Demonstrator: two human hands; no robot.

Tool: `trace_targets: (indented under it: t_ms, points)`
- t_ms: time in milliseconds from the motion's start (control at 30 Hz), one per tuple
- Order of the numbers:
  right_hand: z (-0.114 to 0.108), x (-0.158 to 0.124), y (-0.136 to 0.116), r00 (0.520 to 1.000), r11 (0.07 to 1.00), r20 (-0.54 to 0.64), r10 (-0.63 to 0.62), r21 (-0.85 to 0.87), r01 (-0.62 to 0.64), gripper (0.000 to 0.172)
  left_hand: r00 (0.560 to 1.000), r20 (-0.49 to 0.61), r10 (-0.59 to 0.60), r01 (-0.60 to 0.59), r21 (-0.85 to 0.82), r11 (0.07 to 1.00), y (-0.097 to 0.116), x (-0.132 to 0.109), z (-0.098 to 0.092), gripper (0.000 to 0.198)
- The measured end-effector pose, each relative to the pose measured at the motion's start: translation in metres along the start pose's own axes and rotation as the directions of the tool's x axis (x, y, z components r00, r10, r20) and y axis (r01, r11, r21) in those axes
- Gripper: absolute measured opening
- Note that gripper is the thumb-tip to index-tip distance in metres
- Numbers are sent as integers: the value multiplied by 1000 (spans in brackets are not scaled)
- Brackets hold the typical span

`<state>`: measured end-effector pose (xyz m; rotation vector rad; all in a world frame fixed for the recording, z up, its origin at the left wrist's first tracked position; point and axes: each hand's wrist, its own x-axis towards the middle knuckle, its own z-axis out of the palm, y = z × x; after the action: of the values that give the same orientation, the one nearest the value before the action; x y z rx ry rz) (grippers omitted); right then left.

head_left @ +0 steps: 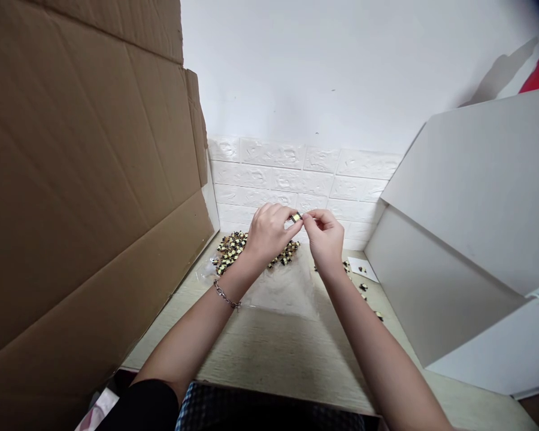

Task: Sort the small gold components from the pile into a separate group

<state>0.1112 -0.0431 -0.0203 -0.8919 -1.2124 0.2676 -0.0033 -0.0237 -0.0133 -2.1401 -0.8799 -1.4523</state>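
Note:
Raised over the table, my left hand point(269, 232) pinches a small black part with a yellow middle point(297, 217) between thumb and forefinger. It looks like a small wound transformer. My right hand point(326, 234) is closed too, with thumb and forefinger meeting at the part's right end; its other fingers curl in. Whether a further tiny piece sits in that pinch cannot be made out. Behind and below my left hand lies a pile of similar yellow-and-black parts point(232, 246) on a clear plastic bag point(281, 293). My left forearm hides some of the pile.
Right of my right forearm, several loose parts point(363, 287) lie scattered on the pale table point(269, 347). A white paper piece point(368, 270) carries small bits. Tall cardboard point(94, 179) walls the left side, white panels point(467, 209) the right, and a white brick-patterned wall point(287, 167) the back.

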Motion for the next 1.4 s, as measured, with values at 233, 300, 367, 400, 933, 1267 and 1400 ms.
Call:
trace_targets:
  t_ms: [233,300,367,400,933,1267,1400]
  points:
    - [-1,3,3,997,984,25,70,165,-73,13,999,4,34,-34,26,999,2,-1,-3,22]
    - [-3,4,3,995,970,17,101,219,-102,14,999,7,40,-40,45,998,2,-1,-3,22]
    - [-4,6,4,992,954,4,130,274,-126,15,999,7,40,-41,65,997,1,-1,-4,22]
    - [-5,7,4,990,947,0,144,292,-138,16,999,7,39,-40,72,997,1,-1,-4,23]
    - [-1,4,2,976,972,111,186,125,-199,14,995,27,99,-102,211,972,3,-1,-7,21]
    - [-1,5,5,974,962,90,208,161,-220,7,984,59,168,-178,276,944,7,-3,-5,21]
    - [0,4,10,975,952,70,211,211,-221,5,980,68,189,-201,294,934,9,-4,-4,21]
